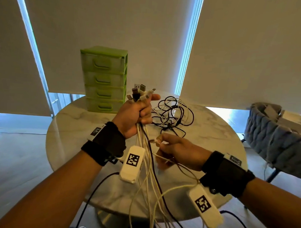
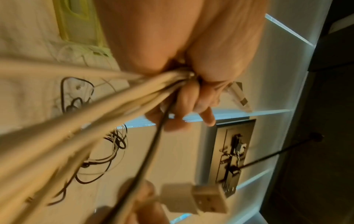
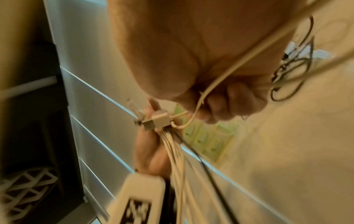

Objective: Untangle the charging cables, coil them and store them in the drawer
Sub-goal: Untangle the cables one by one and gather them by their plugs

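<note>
My left hand (image 1: 143,111) is raised over the table and grips a bundle of white and black charging cables (image 1: 147,180). Their plugs (image 1: 140,90) stick up above the fist, and the cords hang down past the table edge. Just below and to the right, my right hand (image 1: 159,142) pinches one white cable (image 3: 210,84) near its plug (image 3: 159,119), close to the bundle (image 3: 176,151). A tangle of black and white cables (image 1: 174,113) lies on the table behind my hands. The left wrist view shows the gripped cords (image 2: 114,94) running out of my fist.
A green drawer unit (image 1: 104,78) with all its drawers closed stands at the back left of the round marble table (image 1: 215,127). A grey padded chair (image 1: 275,138) stands to the right. Window blinds hang behind the table.
</note>
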